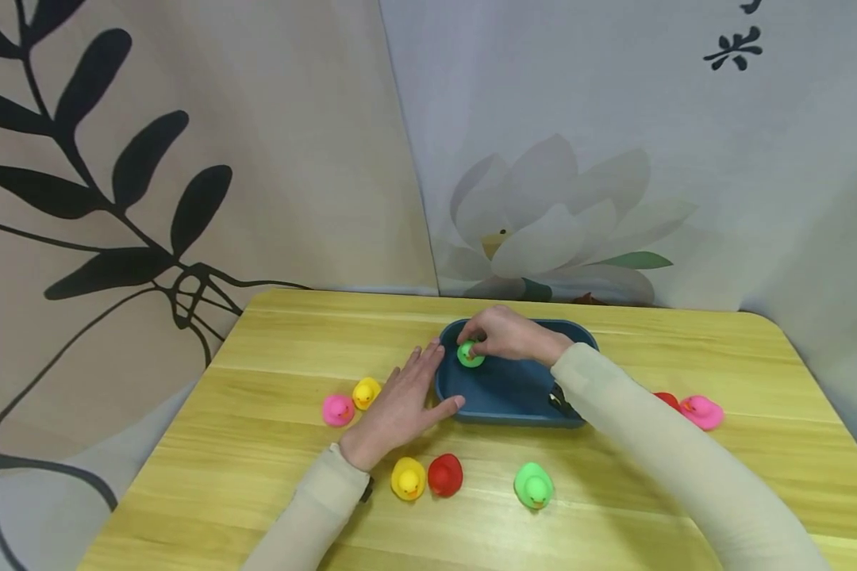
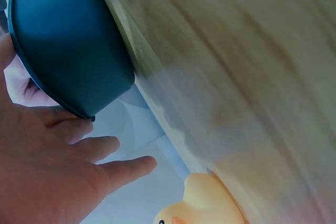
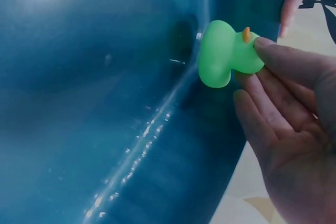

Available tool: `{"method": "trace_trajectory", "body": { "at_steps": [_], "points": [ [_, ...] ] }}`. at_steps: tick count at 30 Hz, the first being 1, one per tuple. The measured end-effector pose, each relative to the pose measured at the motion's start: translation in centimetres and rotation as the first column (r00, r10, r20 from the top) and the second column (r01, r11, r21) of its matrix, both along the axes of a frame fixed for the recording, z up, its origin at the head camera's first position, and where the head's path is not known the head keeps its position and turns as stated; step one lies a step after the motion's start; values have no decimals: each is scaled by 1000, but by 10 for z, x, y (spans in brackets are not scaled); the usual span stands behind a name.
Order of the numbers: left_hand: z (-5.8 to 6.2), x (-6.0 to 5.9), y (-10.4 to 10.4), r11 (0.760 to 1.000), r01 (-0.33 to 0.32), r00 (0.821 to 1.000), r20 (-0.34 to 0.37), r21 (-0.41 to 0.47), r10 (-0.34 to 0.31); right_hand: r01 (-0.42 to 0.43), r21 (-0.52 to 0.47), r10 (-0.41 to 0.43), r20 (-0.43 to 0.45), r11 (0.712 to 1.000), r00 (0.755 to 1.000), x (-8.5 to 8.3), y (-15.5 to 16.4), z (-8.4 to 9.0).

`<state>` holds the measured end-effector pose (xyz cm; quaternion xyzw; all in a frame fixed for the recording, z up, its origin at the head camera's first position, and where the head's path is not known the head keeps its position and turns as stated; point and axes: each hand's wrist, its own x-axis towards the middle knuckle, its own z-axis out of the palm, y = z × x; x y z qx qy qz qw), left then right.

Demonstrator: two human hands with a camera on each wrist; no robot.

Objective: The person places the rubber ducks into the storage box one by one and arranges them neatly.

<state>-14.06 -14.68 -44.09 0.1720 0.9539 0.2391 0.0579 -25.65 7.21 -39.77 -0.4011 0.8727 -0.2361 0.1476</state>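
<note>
Pinched by the head between thumb and fingers of my right hand [image 1: 507, 331] is a green rubber duck [image 3: 218, 53]. It is inside the dark blue tray [image 1: 514, 418], near the left end, close over the floor of the tray in the right wrist view. My left hand [image 1: 403, 400] has its fingers stretched out, with the fingertips at the tray's left rim; the left wrist view shows them along the tray's outer wall [image 2: 68, 40].
Left of the tray sit a pink duck [image 1: 338, 410] and a yellow duck [image 1: 367, 392]. In front are another yellow duck [image 1: 408, 479], a red duck [image 1: 445, 475] and a green duck [image 1: 533, 485]. At right, a pink duck [image 1: 702, 412] adjoins a red one [image 1: 667, 400], partly behind my sleeve.
</note>
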Motion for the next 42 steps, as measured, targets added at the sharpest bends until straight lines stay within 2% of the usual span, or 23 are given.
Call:
{"method": "trace_trajectory", "body": {
  "at_steps": [14, 20, 24, 32, 38, 42],
  "points": [
    [-1, 4, 2, 1000, 7, 1000, 6, 12, -7, 21, 25, -22, 48, 999, 999, 2, 0, -14],
    [-1, 4, 3, 1000, 10, 1000, 7, 18, -11, 27, 34, -29, 66, 999, 997, 4, 3, -12],
    [-2, 4, 4, 1000, 12, 1000, 8, 22, -12, 33, 28, -35, 86, 999, 996, 7, 8, -2],
    [-1, 2, 2, 1000, -2, 1000, 17, 16, 1, 36, -132, -32, 27, 991, 999, 19, 24, 29],
    [-1, 0, 1, 1000, -3, 1000, 18, 22, 3, 67, -240, -77, -35, 968, 996, 41, 34, 45],
    [-1, 0, 0, 1000, -3, 1000, 17, 22, 3, 80, -313, -113, -88, 946, 990, 57, 42, 48]
  ]
}}
